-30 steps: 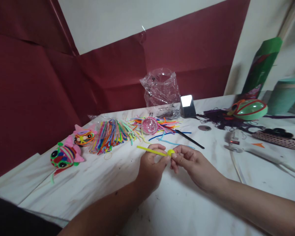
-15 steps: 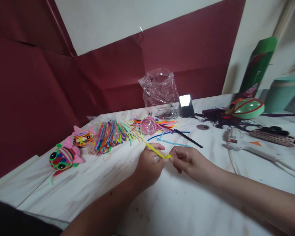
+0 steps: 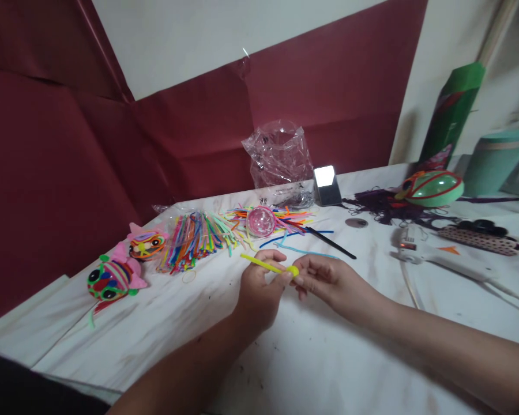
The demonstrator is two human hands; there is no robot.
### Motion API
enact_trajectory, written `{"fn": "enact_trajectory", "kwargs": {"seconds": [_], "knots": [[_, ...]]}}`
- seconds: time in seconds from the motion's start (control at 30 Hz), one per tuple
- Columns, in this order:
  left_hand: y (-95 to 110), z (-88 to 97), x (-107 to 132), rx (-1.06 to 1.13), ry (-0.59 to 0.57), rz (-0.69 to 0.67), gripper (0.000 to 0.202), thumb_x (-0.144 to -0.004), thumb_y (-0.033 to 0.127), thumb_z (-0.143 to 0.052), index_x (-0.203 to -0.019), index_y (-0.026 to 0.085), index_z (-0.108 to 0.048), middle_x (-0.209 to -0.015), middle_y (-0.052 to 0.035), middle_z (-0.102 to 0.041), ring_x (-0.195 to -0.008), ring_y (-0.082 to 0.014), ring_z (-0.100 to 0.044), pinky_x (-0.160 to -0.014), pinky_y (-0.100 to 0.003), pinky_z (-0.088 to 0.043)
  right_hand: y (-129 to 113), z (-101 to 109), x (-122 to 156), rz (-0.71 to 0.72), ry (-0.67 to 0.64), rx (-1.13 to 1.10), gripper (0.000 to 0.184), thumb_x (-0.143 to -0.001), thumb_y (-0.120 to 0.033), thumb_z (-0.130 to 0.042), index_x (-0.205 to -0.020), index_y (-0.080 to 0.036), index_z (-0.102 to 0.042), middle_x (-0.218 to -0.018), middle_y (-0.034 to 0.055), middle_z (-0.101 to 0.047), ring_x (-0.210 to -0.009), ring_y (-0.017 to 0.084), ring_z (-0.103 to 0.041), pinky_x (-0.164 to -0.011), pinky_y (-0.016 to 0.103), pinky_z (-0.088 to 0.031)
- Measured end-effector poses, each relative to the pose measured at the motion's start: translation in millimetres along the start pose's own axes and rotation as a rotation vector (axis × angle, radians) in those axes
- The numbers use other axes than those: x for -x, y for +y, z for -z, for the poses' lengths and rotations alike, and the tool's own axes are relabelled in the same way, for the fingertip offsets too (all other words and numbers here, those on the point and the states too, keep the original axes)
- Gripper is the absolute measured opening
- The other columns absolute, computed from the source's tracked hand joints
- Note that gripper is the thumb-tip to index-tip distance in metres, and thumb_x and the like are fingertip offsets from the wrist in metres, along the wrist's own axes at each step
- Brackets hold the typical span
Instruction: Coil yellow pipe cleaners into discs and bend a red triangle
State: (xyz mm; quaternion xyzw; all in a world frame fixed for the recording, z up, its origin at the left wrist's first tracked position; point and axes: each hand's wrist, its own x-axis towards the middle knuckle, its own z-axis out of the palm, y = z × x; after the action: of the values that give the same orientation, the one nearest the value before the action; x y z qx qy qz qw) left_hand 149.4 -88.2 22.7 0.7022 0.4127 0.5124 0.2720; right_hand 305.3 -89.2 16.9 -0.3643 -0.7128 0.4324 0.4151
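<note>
Between my two hands is a yellow pipe cleaner (image 3: 260,263), its right end wound into a small coil and its straight tail sticking out to the upper left. My left hand (image 3: 262,291) pinches it just beside the coil. At the coil's right side, the thumb and fingers of my right hand (image 3: 322,275) are closed on it. Beyond my hands lies a pink-rimmed clear plastic ball (image 3: 260,222), on a spread of colourful pipe cleaners (image 3: 294,218). A bundle of pipe cleaners (image 3: 192,233) in a plastic bag lies to its left.
Two decorated fish figures (image 3: 112,276) sit at the left. A clear plastic bag (image 3: 281,155) and a phone-like device (image 3: 327,185) stand at the back. On the right are a white glue gun (image 3: 436,259), a green fish lantern (image 3: 436,187), a dotted case (image 3: 480,239) and a teal bin (image 3: 493,164).
The yellow pipe cleaner's coil has grown rounder and larger. Its straight tail has swung to point further left and lies flatter. My hands stay close together.
</note>
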Motion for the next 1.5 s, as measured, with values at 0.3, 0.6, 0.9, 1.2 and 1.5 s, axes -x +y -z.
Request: {"fn": "enact_trajectory", "kwargs": {"seconds": [0.3, 0.6, 0.9, 1.2, 1.5], "knots": [[1.8, -5.0, 1.2, 0.035, -0.047, 0.025, 0.012, -0.072, 0.017, -0.053, -0.062, 0.014, -0.06, -0.087, -0.0061, -0.058, -0.081, -0.0155, -0.056, -0.078, -0.029, -0.044, -3.6, -2.2, 4.1, -0.06, 0.087, -0.243, 0.025, -0.078, -0.041, -0.054, -0.071, -0.017, -0.05, -0.058, -0.0016, -0.057, -0.05, 0.01, -0.051, -0.058, 0.025, -0.04], [2.5, -5.7, 2.3, 0.026, 0.022, 0.029, 0.008, -0.071, 0.018, -0.055, -0.065, 0.015, -0.059, -0.085, -0.0052, -0.058, -0.084, -0.0163, -0.055, -0.078, -0.028, -0.044, -1.1, -5.9, 1.9, -0.089, 0.081, -0.411, 0.028, -0.074, -0.043, -0.058, -0.069, -0.017, -0.05, -0.058, -0.0021, -0.058, -0.048, 0.009, -0.05, -0.057, 0.026, -0.038], [4.4, -0.8, 3.5, -0.065, 0.077, -0.086, 0.004, -0.071, 0.015, -0.054, -0.067, 0.016, -0.056, -0.087, -0.0045, -0.056, -0.087, -0.0161, -0.053, -0.08, -0.029, -0.042, -2.6, -4.8, 4.0, -0.059, 0.044, -0.226, 0.028, -0.078, -0.044, -0.054, -0.07, -0.018, -0.046, -0.053, -0.0035, -0.055, -0.048, 0.01, -0.049, -0.055, 0.025, -0.037], [5.6, 5.3, -2.0, -0.078, 0.012, -0.104, 0.008, -0.073, 0.02, -0.054, -0.074, 0.015, -0.061, -0.093, -0.0063, -0.06, -0.091, -0.0176, -0.055, -0.084, -0.031, -0.041, -8.5, 0.0, 4.4, -0.08, 0.039, -0.287, 0.029, -0.077, -0.045, -0.054, -0.067, -0.019, -0.045, -0.05, -0.0041, -0.055, -0.048, 0.01, -0.048, -0.057, 0.025, -0.037], [2.2, -2.9, 0.1, 0.018, -0.031, 0.045, 0.005, -0.069, 0.016, -0.057, -0.065, 0.015, -0.06, -0.083, -0.0045, -0.061, -0.081, -0.0162, -0.057, -0.078, -0.029, -0.043, -0.4, -5.2, 2.9, -0.062, 0.065, -0.185, 0.029, -0.078, -0.044, -0.052, -0.068, -0.018, -0.045, -0.05, -0.0038, -0.053, -0.047, 0.01, -0.046, -0.054, 0.024, -0.036]]}}
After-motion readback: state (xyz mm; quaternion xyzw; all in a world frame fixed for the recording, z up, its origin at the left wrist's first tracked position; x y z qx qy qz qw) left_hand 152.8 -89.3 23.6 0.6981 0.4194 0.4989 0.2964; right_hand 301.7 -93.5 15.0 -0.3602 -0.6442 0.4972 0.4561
